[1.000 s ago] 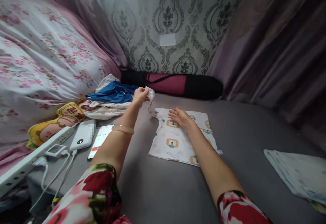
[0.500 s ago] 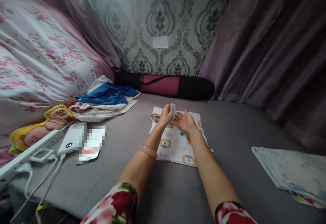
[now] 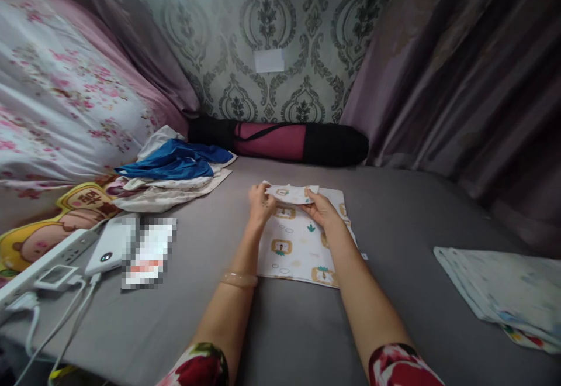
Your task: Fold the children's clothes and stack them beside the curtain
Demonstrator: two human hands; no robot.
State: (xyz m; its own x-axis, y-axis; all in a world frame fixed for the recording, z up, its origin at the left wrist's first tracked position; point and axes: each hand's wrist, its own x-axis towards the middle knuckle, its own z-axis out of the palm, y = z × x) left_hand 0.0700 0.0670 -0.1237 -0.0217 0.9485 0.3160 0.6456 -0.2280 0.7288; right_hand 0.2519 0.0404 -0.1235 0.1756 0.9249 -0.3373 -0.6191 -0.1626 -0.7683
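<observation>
A white printed cloth (image 3: 302,251) with tan animal motifs and small green plants lies folded flat on the grey sheet in front of me. At its far edge a narrow flap is lifted and held between both hands. My left hand (image 3: 261,203) is closed on the flap's left end, the fingertips partly hidden behind it. My right hand (image 3: 322,207) pinches the right end, thumb on top and fingers beneath. A small white tag (image 3: 364,256) sticks out at the cloth's right side.
Another folded pale cloth (image 3: 508,289) lies at the right. At the left are a blue garment (image 3: 175,161) on a pile, a cushion (image 3: 48,228), a power strip (image 3: 65,251), a white power bank (image 3: 114,243) and cables. A black-and-maroon rolled bag (image 3: 276,140) lies along the wall.
My left hand has moved left, away from my right hand, and the flap is now spread between them. My right hand has gone from open fingers to a pinch. The view has shifted slightly.
</observation>
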